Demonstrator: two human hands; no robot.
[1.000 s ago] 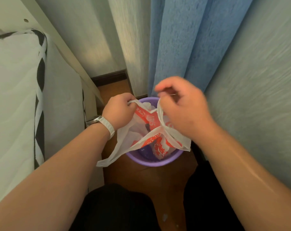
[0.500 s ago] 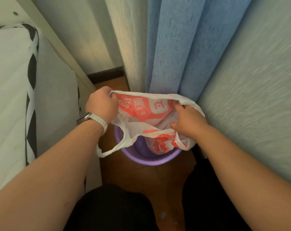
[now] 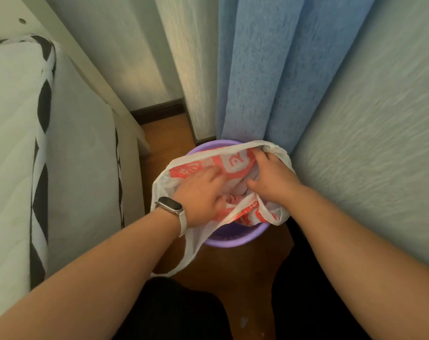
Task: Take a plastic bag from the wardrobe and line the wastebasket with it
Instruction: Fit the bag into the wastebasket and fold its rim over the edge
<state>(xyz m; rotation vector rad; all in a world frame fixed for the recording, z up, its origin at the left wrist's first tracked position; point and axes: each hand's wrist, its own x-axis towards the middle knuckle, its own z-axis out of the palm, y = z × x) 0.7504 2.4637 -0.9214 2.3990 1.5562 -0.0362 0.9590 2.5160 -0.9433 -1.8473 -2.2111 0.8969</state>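
Note:
A purple wastebasket (image 3: 235, 242) stands on the wooden floor in the corner below the curtain. A white plastic bag (image 3: 234, 163) with red print is spread open over its mouth, and one handle loop (image 3: 191, 256) hangs outside the near-left rim. My left hand (image 3: 202, 195), with a watch on its wrist, reaches inside the bag with its fingers stretched out, pressing the plastic down. My right hand (image 3: 273, 179) is at the far-right rim, its fingers curled round the bag's edge. The basket's inside is hidden by the bag and both hands.
A white mattress (image 3: 61, 153) with black-and-white trim fills the left side, close to the basket. A blue curtain (image 3: 265, 74) hangs behind the basket and a pale wall (image 3: 370, 133) runs along the right. My dark-clothed knees (image 3: 174, 312) frame the narrow floor strip.
The bag has been lowered and spread over the basket's mouth. My left hand let go of the left edge and went inside the bag; my right hand moved to the far-right rim.

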